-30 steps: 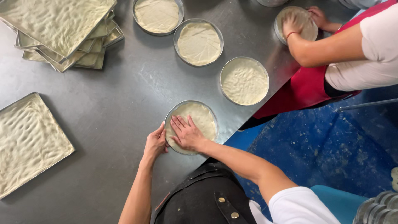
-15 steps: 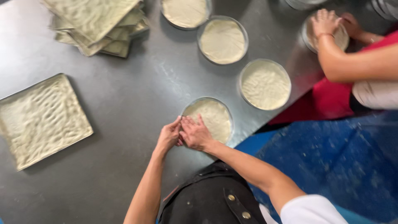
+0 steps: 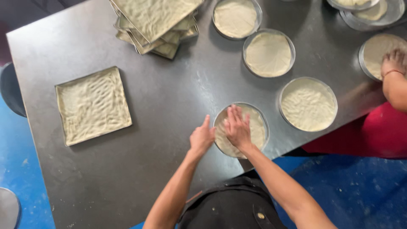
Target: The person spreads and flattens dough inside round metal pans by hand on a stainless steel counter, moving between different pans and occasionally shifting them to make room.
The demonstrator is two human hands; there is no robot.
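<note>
Landmark: round metal pan of dough point(image 3: 254, 127), at the near edge of the grey steel worktop point(image 3: 169, 97), directly in front of the person.

- Right hand point(image 3: 237, 127): flat on the dough inside this pan, fingers spread and pointing away from the body, palm pressing down. Grips nothing.
- Left hand point(image 3: 202, 138): at the pan's left rim, fingers loosely curled with the forefinger raised, touching the rim's outer side. Whether it clasps the rim cannot be told.
- Second round dough pan point(image 3: 308, 104): just right of the landmark pan, slightly farther from the person, not touching it.
- Third round dough pan point(image 3: 269, 53): beyond the landmark pan, well apart.
- Fourth round dough pan point(image 3: 235, 18): farther still, at the picture's top edge.
- Square tray of dimpled dough point(image 3: 93, 105): well to the left of the landmark pan, lying alone and flat.
- Stack of square dough trays point(image 3: 154, 23): far left and beyond the landmark pan, piled askew.
- Co-worker's hand point(image 3: 393, 61): far right of the landmark pan, resting palm down on another round dough pan point(image 3: 375, 48).
- Stacked round pans point(image 3: 369, 8): far right corner, beyond the co-worker's pan.
</note>
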